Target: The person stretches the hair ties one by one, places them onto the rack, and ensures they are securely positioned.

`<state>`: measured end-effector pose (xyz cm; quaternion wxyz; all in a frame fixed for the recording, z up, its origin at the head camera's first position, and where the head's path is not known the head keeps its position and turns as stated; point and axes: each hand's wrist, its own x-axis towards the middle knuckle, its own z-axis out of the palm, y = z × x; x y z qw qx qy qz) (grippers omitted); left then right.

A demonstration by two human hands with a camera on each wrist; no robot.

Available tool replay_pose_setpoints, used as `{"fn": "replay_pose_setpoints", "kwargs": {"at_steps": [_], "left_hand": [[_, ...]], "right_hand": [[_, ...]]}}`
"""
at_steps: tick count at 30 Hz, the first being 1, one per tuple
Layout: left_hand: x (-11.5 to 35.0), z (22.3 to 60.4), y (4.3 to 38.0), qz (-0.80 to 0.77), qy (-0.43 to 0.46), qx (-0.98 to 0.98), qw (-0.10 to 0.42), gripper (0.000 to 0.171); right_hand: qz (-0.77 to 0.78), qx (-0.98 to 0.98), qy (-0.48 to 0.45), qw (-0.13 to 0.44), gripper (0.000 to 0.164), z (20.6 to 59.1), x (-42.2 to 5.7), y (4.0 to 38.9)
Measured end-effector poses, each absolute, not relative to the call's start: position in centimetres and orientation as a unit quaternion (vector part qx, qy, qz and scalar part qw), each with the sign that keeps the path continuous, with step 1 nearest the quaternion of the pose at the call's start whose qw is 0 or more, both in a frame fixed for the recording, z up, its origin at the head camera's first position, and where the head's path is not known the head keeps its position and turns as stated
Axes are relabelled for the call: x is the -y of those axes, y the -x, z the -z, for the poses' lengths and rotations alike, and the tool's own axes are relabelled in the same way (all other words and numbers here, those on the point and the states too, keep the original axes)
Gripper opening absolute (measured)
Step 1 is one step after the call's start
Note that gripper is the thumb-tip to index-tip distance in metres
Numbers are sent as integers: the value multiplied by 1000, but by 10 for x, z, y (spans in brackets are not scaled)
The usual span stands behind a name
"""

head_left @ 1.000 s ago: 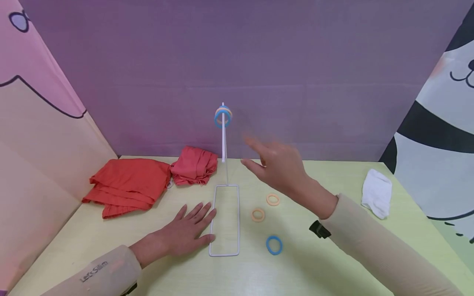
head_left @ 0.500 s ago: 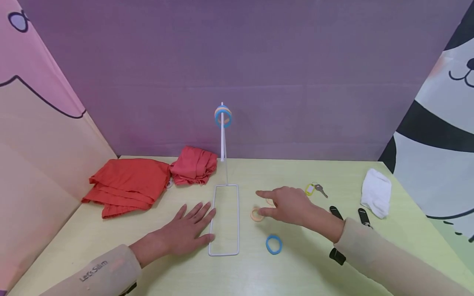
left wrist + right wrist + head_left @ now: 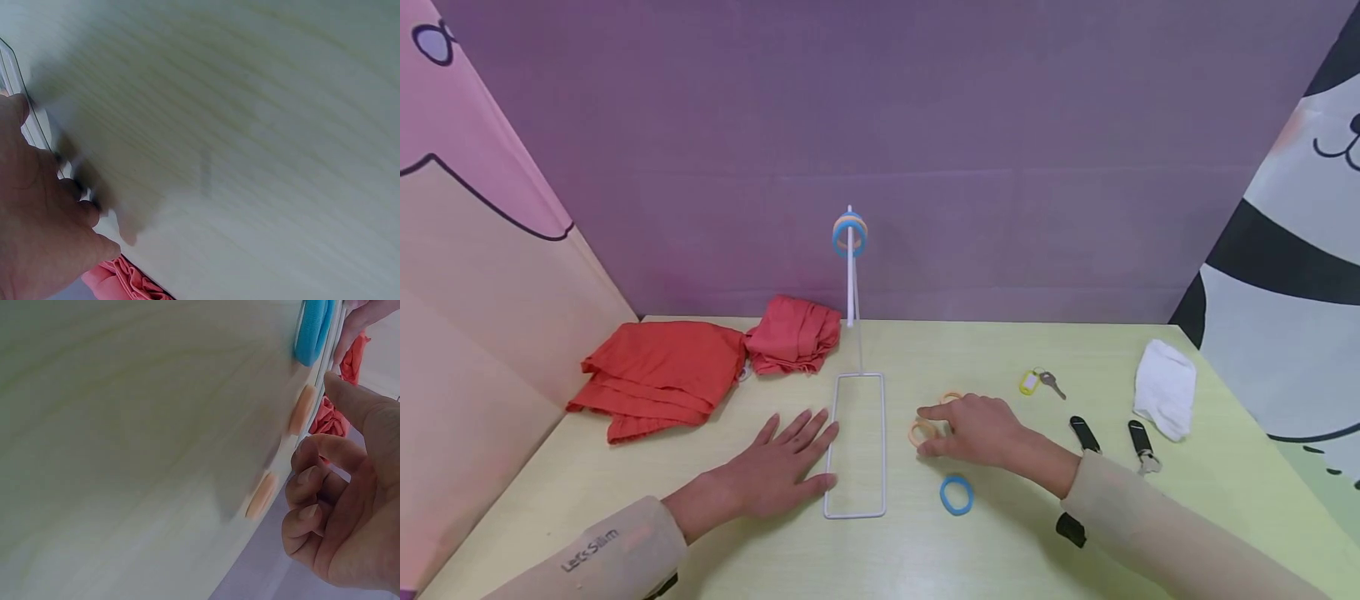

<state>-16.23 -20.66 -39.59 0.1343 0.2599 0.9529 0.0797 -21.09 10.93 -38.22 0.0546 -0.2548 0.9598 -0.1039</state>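
My left hand [image 3: 775,471] lies flat with fingers spread, its fingertips and thumb over the left bar of a white wire stand's rectangular base [image 3: 883,450]. Blue and light-orange hair ties [image 3: 850,223] hang on the stand's arm. My right hand [image 3: 985,429] is over a light-orange hair tie [image 3: 919,440], thumb and index finger apart on either side of it. Its other fingers are curled in the right wrist view, where that hair tie [image 3: 303,410] lies on the table. Partly behind the hand is a second light-orange hair tie [image 3: 950,397]. A blue hair tie [image 3: 957,496] lies nearer me.
Two red cloth bundles, one large [image 3: 662,375] and one small [image 3: 793,337], sit at the back left. On the right are a key [image 3: 1052,384] with a yellow tag [image 3: 1029,382], two black-strapped items [image 3: 1083,433] and a white cloth [image 3: 1165,389]. Printed fabric walls surround the table.
My right hand has come down from beside the stand's arm to the light-orange hair tie, uncovering the key and the black-strapped items. The left hand stays in place.
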Motion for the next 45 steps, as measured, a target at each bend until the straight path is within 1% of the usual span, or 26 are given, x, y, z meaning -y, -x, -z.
{"fn": "replay_pose_setpoints", "kwargs": {"at_steps": [6, 11, 20, 26, 30, 33, 35, 39, 42, 45], "left_hand": [[206, 397, 163, -81, -258, -953, 135, 76], [207, 398, 162, -80, -258, -954, 133, 77], [208, 400, 163, -78, -256, -954, 135, 78], [207, 398, 161, -78, -253, -954, 143, 78], [206, 395, 160, -81, -255, -953, 142, 77], [206, 394, 161, -82, -256, -953, 138, 77], [205, 394, 161, -82, -256, -953, 139, 77], [205, 395, 161, -81, -255, -953, 142, 78], [205, 395, 161, -82, -252, -953, 146, 78], [205, 395, 161, -84, -249, -953, 148, 78]], "right_hand": [[99, -960, 255, 59, 52, 388, -108, 215], [111, -957, 262, 54, 46, 394, -108, 215], [124, -952, 280, 4, 29, 398, -103, 210], [142, -950, 276, -25, 23, 398, -102, 207], [163, -946, 278, -44, 23, 384, -104, 203], [189, -936, 285, -78, 25, 364, -106, 199], [209, -926, 294, -113, 27, 348, -106, 197], [243, -891, 322, -207, 30, 318, -105, 190], [255, -851, 356, -289, 30, 298, -101, 180], [259, -805, 390, -365, 27, 281, -96, 168]]}}
